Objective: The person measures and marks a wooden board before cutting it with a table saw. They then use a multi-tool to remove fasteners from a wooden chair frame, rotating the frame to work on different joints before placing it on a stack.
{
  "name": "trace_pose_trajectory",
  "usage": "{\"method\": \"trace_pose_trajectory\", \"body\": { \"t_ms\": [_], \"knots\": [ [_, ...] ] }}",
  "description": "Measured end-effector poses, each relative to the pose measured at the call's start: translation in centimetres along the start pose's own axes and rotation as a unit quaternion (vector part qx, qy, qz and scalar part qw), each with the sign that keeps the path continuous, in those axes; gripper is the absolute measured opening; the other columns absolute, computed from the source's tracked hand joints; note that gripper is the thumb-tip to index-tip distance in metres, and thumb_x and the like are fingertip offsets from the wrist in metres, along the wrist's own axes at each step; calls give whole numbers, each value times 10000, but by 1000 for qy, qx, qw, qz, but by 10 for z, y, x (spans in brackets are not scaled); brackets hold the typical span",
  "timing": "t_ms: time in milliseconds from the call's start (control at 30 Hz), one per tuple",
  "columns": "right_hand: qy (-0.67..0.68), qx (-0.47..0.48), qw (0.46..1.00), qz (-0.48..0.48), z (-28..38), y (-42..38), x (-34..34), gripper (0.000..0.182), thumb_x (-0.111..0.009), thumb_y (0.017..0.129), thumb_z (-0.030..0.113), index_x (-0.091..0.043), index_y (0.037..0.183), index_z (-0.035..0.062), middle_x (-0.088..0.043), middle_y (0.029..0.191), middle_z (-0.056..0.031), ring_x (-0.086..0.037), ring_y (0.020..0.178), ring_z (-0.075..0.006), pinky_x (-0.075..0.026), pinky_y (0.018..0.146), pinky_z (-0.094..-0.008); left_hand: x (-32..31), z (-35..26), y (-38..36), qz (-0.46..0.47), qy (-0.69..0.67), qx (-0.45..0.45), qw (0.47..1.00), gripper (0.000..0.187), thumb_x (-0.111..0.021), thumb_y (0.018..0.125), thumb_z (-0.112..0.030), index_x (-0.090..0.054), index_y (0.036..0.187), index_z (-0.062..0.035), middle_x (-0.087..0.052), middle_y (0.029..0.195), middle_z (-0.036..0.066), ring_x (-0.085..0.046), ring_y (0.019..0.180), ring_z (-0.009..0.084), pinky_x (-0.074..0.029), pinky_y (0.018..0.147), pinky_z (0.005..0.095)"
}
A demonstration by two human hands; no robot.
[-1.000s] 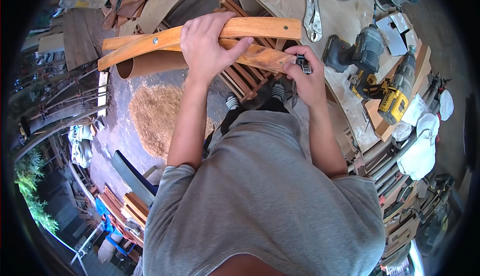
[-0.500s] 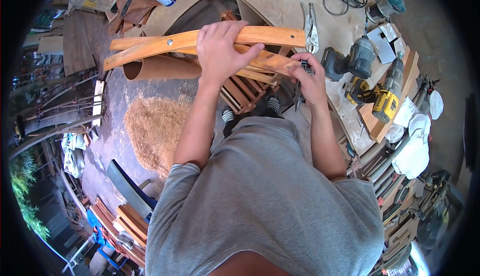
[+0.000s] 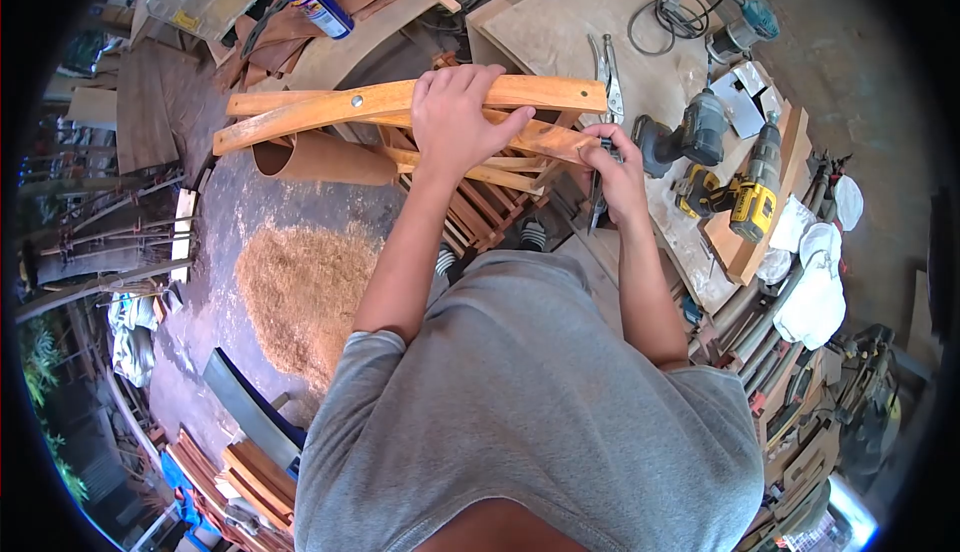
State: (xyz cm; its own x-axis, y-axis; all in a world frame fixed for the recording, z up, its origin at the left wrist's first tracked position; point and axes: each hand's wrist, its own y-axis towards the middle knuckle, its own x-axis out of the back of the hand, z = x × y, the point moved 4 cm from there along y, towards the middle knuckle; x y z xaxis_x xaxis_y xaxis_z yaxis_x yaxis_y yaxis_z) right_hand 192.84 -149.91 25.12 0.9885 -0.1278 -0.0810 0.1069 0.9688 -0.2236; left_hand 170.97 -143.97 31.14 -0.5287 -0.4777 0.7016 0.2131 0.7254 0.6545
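My left hand (image 3: pixel 455 122) lies over a long orange-brown wooden slat (image 3: pixel 300 122), fingers curled past its far edge and thumb stretched out to the right. This slat is slightly curved, with a round metal piece set in it and a small hole near its right end. It crosses other slats of the same wood. At the right end of a lower slat (image 3: pixel 545 138), my right hand (image 3: pixel 617 174) is closed on a slim dark hand tool (image 3: pixel 597 214). The tool's tip points down below the fingers; its kind I cannot tell.
Locking pliers (image 3: pixel 610 82), a dark cordless driver (image 3: pixel 690 134), a yellow drill (image 3: pixel 752 202) and a corded power tool (image 3: pixel 745 30) lie on the workbench (image 3: pixel 550 12) at right. Sawdust (image 3: pixel 305 297) is heaped on the floor. A spray can (image 3: pixel 322 10) is at upper left.
The view has shifted slightly, so the bench and floor appear a little moved. Both hands keep their holds on the slat and the tool.
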Motion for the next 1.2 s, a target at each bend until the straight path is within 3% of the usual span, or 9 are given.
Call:
{"method": "trace_pose_trajectory", "body": {
  "t_ms": [200,400,500,700,1200],
  "knots": [
    [-16,22,1000,-13,-3,0,-1,211,-650,864,118,-645,1062,45,-636,822,-8,-525,664,-71,-425,585,-226,2,0,0,-3,-7,-1,1000,491,-802,688,-495,-729,1015,-136,-685,942,25,-621,945,231,-441,890,394],
    [-5,11,1000,-16,-3,-1,-2,190,-613,907,124,-634,1083,54,-635,845,-20,-576,704,-95,-490,607,-254,-2,4,-2,-11,-16,0,1000,497,-810,663,-482,-713,999,-130,-672,940,16,-602,923,228,-425,904,399],
    [14,15,1000,-20,-5,-1,-2,196,-635,889,129,-647,1069,51,-648,861,-13,-550,715,-75,-443,595,-242,-2,4,-2,-10,-18,1,1000,501,-810,664,-484,-713,1001,-126,-672,940,18,-601,924,228,-423,903,400],
    [-27,17,999,-24,-4,-1,-1,175,-620,918,137,-636,1075,61,-630,840,-18,-572,701,-89,-481,605,-247,-2,4,-2,-6,-19,3,1000,515,-805,671,-490,-710,1020,-123,-674,954,21,-598,944,229,-418,911,404],
    [-64,13,997,-38,1,-5,-4,195,-675,888,159,-642,1060,75,-608,817,2,-532,683,-79,-438,601,-236,0,1,-1,-13,-15,-9,1000,468,-797,704,-477,-725,1017,-136,-683,950,16,-611,948,218,-423,898,383]
  ]
}}
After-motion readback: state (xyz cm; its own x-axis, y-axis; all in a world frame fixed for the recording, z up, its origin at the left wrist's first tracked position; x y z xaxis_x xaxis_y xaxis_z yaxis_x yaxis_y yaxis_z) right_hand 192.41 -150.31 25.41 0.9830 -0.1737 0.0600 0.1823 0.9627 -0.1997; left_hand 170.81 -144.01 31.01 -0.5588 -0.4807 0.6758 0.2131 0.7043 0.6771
